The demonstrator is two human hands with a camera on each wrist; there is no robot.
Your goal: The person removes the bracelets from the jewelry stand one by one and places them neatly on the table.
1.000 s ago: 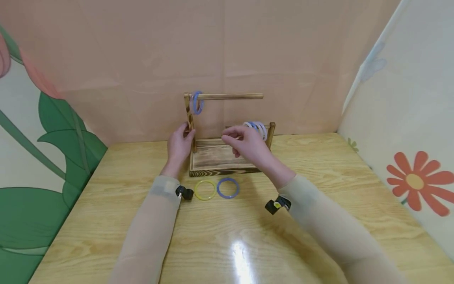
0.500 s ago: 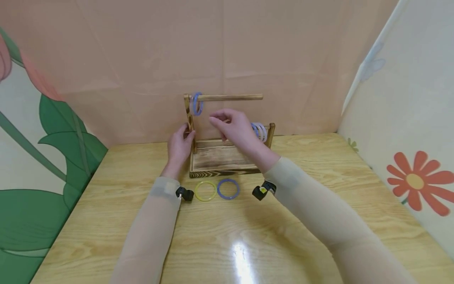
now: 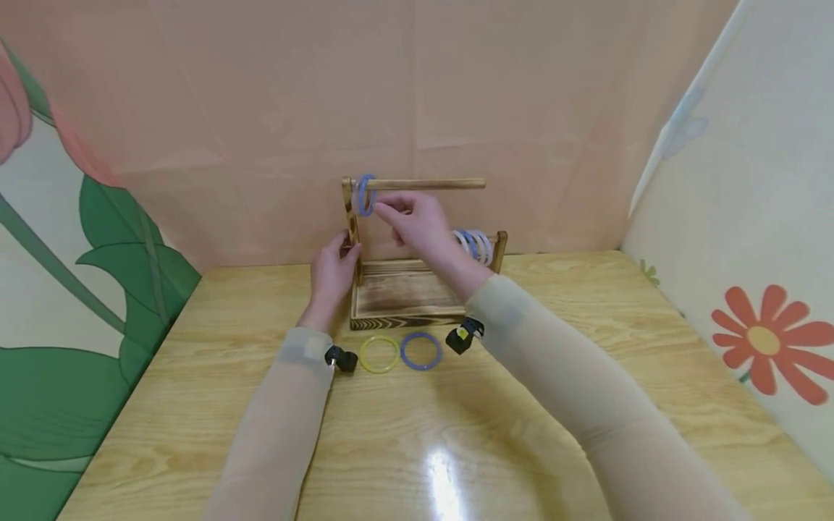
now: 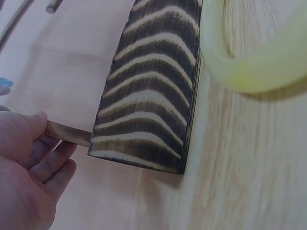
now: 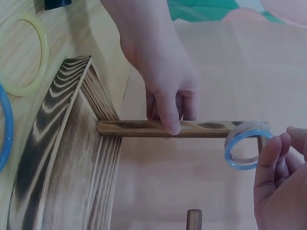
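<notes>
The counter (image 3: 195,405) carries a scorched wooden stand (image 3: 407,293), and the left hand (image 3: 332,271) wraps its fingers round the tall post (image 3: 352,224), thumb in front. Up top, the blue bangle (image 3: 365,194) hangs on the upper rod (image 3: 423,184), hard against that post. The right hand (image 3: 417,221) is right beside it, fingers curled, tips touching or nearly touching the ring; a firm pinch isn't clear.

The risk, as I judge it: tug the ring at an angle and it could bind on the rod and rock the stand, or slip out and drop to the tray.

The right wrist view shows the bangle (image 5: 245,146) against the fingertips (image 5: 268,148), which the head view blurs. Only the head view catches the white and blue bangles (image 3: 474,244) on the low rod, and the yellow ring (image 3: 379,354) and blue ring (image 3: 420,350) lying flat in front.
</notes>
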